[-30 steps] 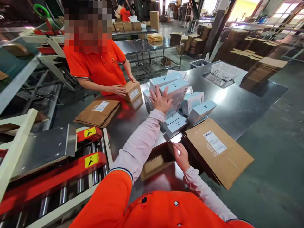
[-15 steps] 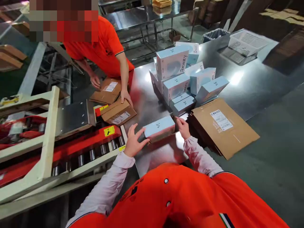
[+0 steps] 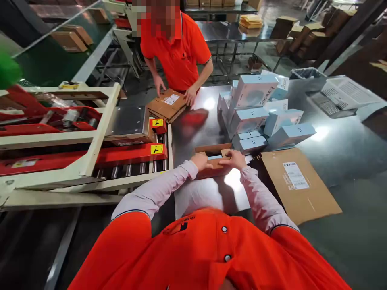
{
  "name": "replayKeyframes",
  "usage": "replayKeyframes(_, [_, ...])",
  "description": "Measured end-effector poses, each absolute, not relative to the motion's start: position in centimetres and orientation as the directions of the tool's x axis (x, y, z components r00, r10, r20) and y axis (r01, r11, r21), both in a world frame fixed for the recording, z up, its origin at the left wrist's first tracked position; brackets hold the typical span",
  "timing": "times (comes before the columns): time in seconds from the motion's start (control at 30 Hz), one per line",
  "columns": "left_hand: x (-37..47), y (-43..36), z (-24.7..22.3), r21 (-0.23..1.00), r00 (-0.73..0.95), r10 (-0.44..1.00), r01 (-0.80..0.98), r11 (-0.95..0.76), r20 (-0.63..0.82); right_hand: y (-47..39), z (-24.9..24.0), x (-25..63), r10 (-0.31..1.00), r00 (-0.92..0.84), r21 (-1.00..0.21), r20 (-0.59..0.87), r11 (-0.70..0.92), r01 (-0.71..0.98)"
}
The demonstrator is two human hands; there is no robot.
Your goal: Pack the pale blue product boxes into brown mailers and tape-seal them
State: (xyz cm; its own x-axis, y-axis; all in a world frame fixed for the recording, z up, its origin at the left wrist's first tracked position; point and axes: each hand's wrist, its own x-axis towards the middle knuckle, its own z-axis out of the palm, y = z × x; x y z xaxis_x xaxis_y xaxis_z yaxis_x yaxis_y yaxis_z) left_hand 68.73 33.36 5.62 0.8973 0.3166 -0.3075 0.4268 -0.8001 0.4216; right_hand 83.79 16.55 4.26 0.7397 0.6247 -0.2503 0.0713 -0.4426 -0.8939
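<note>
An open carton (image 3: 214,172) sits on the near part of the counter (image 3: 208,197), with 1 blue box (image 3: 215,157) low inside it, only a strip of its top showing. In the view 0.5 s ago that box shows in full between the 2 hands; now it lies within the walls, so it appears to be in, with the carton not yet closed. The left hand (image 3: 200,162), spread then, is drawn in at the left end, thumb along the front wall; its other fingers are hidden, so I cannot tell how tight this grip is. The right hand (image 3: 236,160) bends over the right end, fingertips touching near the flap (image 3: 225,153); whether they pinch it is unclear. Both forearms angle inward. Beyond stand more blue boxes (image 3: 252,117); flat cartons (image 3: 299,193) lie to the right.
</note>
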Motion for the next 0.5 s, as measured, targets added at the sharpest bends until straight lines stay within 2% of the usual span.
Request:
replayKeyframes(0.1, [69.0,33.6,5.8,0.362,0.904,0.417,0.422,-0.831,-0.098,17.4,3.8,83.2,0.591,0.767,-0.893,-0.251,-0.448,0.053])
replayKeyframes(0.17, [67.8,33.0,5.2,0.299,0.908,0.42,0.398,-0.867,0.008,17.3,2.9,82.3,0.584,0.768,-0.893,-0.262,-0.449,0.037])
replayKeyframes(0.27, [64.6,31.6,3.1,0.248,0.946,0.323,0.32,-0.914,-0.031,15.8,0.8,81.2,0.597,0.689,-0.875,-0.411,-0.471,-0.114])
replayKeyframes(0.37, [61.5,30.5,1.1,0.276,0.964,0.246,0.266,-0.924,-0.105,14.4,-1.8,80.9,0.558,0.578,-0.796,-0.595,-0.51,-0.327])
replayKeyframes(0.43, [60.5,30.1,0.3,0.333,0.95,0.301,0.312,-0.89,-0.085,15.0,-3.2,81.2,0.481,0.602,-0.762,-0.637,-0.511,-0.398])
replayKeyframes(0.5, [60.3,30.2,-0.1,0.4,0.907,0.42,0.398,-0.825,-0.036,17.4,-4.0,82.2,0.442,0.672,-0.788,-0.594,-0.488,-0.375])
